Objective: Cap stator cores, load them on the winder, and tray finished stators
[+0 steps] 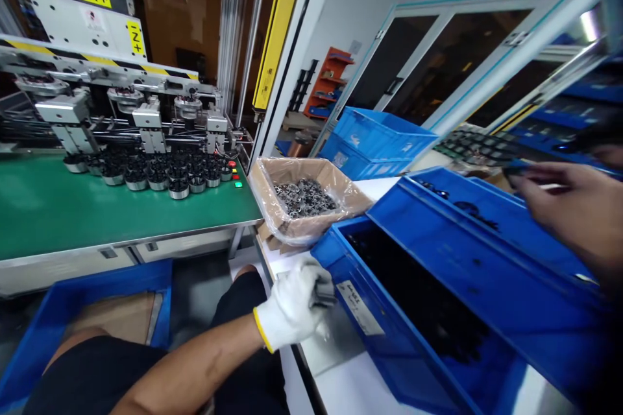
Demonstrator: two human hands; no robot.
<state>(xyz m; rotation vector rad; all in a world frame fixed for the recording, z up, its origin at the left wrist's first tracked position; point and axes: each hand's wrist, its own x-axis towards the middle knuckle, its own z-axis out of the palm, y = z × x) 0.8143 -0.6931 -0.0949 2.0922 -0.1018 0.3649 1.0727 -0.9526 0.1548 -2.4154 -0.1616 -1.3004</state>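
Left forearm (209, 360) foremost, the white-gloved left hand (292, 308) is wrapped around at least 1 grey metal part (325, 293) beside a blue bin (396, 360), the right hand (559, 198) too blurred to tell its grip; handling parts seems underway, the next move calling for a secure hold.

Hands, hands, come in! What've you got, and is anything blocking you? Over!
Left hand: gloved, gripping grey metallic part. Right hand: bare, blurred, near far blue bin, grip unclear. Labelled blue bin close beside left hand, possible obstacle.
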